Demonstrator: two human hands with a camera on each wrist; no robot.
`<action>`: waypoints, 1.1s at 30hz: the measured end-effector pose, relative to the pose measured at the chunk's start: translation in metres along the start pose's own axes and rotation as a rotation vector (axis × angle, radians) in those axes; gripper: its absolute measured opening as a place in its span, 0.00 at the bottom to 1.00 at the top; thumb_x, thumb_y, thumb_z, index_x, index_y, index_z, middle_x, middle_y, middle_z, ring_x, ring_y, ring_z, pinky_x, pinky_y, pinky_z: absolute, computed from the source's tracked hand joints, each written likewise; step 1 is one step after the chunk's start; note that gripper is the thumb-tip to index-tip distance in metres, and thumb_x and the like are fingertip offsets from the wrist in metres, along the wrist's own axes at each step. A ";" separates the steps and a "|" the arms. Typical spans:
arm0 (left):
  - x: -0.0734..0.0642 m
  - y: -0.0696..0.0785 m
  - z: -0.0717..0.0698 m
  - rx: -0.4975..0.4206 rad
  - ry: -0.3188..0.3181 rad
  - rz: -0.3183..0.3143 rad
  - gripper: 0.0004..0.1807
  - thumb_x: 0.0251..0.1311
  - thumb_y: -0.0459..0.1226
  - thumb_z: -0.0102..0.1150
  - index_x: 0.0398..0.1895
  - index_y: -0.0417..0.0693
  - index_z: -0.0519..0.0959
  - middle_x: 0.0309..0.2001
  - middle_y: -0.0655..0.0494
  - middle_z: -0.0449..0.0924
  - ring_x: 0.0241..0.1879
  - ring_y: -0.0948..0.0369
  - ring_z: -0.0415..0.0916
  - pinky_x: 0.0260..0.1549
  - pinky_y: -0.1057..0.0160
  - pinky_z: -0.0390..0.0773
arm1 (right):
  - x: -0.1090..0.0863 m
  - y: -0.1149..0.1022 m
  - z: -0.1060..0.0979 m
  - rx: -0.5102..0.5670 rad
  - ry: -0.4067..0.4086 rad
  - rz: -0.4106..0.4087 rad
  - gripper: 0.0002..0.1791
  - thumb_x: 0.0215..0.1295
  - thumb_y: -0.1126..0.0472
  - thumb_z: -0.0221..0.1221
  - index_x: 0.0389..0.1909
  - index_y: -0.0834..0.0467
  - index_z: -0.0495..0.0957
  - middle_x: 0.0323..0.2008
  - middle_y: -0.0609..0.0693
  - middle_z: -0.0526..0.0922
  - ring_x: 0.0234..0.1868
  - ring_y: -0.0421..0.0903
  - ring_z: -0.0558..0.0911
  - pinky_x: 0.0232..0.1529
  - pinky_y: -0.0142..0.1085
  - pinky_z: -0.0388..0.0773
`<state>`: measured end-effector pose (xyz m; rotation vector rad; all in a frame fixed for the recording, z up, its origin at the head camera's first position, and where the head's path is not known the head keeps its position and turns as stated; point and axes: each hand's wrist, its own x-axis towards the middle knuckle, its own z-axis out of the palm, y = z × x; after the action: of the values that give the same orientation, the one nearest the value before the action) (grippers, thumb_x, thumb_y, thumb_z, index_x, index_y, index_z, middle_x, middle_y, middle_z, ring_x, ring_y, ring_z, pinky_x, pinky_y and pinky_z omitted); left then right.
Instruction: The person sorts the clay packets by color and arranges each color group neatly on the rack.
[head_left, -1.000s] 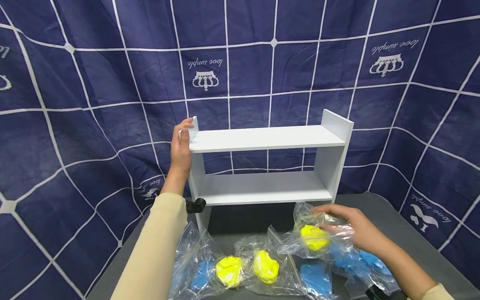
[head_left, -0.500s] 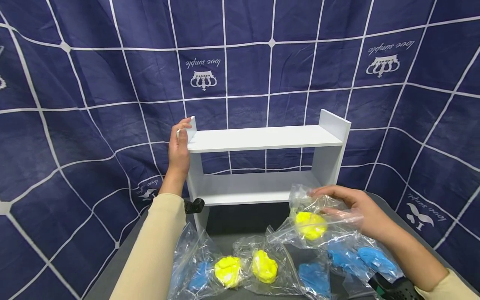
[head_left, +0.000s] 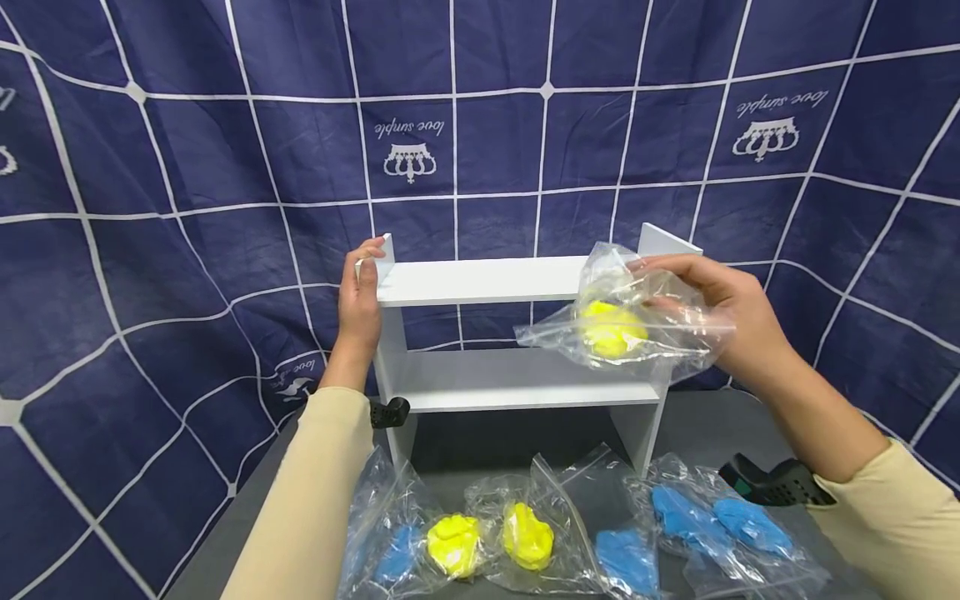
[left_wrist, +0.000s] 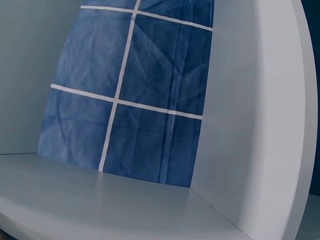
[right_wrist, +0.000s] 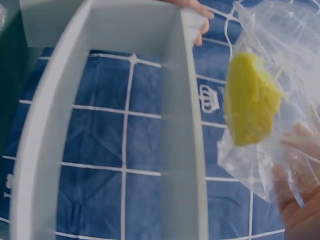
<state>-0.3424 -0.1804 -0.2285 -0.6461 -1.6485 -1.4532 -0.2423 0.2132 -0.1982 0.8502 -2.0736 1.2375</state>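
Note:
A white two-tier shelf (head_left: 480, 282) stands upright on the dark table in the head view. My left hand (head_left: 360, 304) grips the top of its left side panel. At the right, my right hand (head_left: 742, 308) pinches a clear zip bag (head_left: 551, 335) holding a yellow crumpled lump (head_left: 613, 329). The bag hangs in front of the shelf's right part, level with the upper board. In the right wrist view, the yellow lump (right_wrist: 250, 100) shows inside the plastic beside the upper board. Only the shelf's inside (left_wrist: 230, 110) shows in the left wrist view, without the hand.
Along the table front lie clear bags with yellow lumps (head_left: 453, 544) and blue folded pieces (head_left: 628, 560). More blue pieces (head_left: 752, 525) in bags lie at the right. A navy cloth with white lines (head_left: 495, 142) hangs behind and at both sides.
My right hand has lifted the bag with the yellow lump from just above the table up to the height of the upper board. The left hand has stayed on the side panel.

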 end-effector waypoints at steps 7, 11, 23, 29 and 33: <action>0.000 -0.001 0.000 -0.005 0.007 -0.010 0.15 0.74 0.31 0.34 0.49 0.22 0.65 0.67 0.31 0.67 0.74 0.44 0.58 0.74 0.58 0.52 | 0.038 0.014 -0.001 -0.053 0.160 0.064 0.21 0.61 0.71 0.65 0.56 0.56 0.82 0.44 0.34 0.84 0.40 0.34 0.82 0.35 0.21 0.79; 0.001 -0.007 0.000 -0.008 0.007 -0.007 0.15 0.75 0.31 0.34 0.49 0.23 0.65 0.67 0.31 0.67 0.75 0.44 0.57 0.74 0.58 0.52 | 0.054 0.028 0.003 -0.103 0.255 0.123 0.18 0.63 0.64 0.66 0.54 0.54 0.82 0.40 0.30 0.83 0.37 0.32 0.80 0.34 0.20 0.76; 0.009 -0.041 -0.004 -0.016 0.022 0.033 0.16 0.76 0.37 0.36 0.49 0.29 0.68 0.67 0.40 0.70 0.74 0.53 0.60 0.74 0.59 0.52 | 0.073 0.064 0.022 -0.425 0.271 0.057 0.18 0.61 0.65 0.63 0.54 0.59 0.81 0.48 0.60 0.84 0.49 0.53 0.81 0.51 0.38 0.71; 0.008 -0.036 -0.004 -0.018 0.019 0.037 0.17 0.76 0.37 0.37 0.49 0.28 0.67 0.67 0.39 0.70 0.74 0.53 0.61 0.75 0.59 0.53 | 0.076 0.077 0.031 -0.502 0.232 0.034 0.20 0.57 0.69 0.61 0.53 0.63 0.79 0.47 0.64 0.83 0.51 0.62 0.80 0.55 0.53 0.71; 0.007 -0.037 -0.003 -0.027 0.024 0.026 0.16 0.75 0.36 0.37 0.49 0.28 0.67 0.67 0.39 0.70 0.74 0.52 0.60 0.75 0.59 0.53 | 0.077 0.080 0.034 -0.571 0.190 0.087 0.21 0.57 0.70 0.58 0.53 0.63 0.78 0.45 0.64 0.82 0.49 0.63 0.80 0.54 0.55 0.71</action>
<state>-0.3754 -0.1914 -0.2421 -0.6603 -1.5988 -1.4620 -0.3567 0.1942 -0.1976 0.3682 -2.1532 0.6678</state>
